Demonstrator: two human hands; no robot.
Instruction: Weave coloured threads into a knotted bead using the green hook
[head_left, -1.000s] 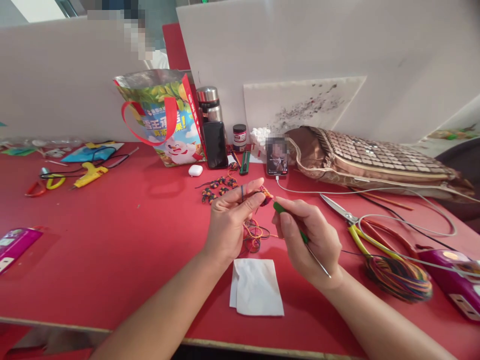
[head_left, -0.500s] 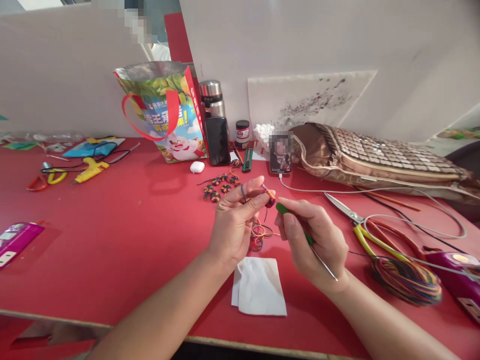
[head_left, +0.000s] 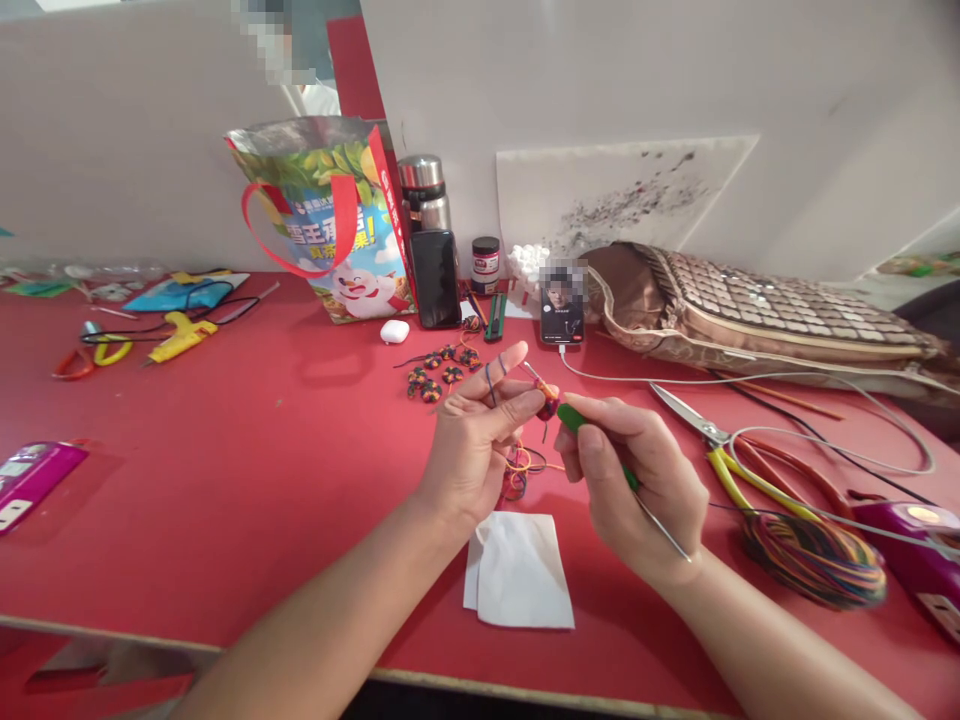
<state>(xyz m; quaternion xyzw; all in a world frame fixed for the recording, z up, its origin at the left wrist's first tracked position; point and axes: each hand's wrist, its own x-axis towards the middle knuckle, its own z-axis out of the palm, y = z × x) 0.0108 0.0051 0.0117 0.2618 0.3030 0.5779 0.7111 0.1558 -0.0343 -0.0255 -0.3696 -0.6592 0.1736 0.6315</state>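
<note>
Red table (head_left: 225, 480), yarnwork (head_left: 549, 402) (orange, maroon).

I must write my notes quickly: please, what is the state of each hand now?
Left hand: closed, pinching the small yarn piece, with blue thread looped around a finger.
Right hand: closed, holding the green-handled hook.
</note>
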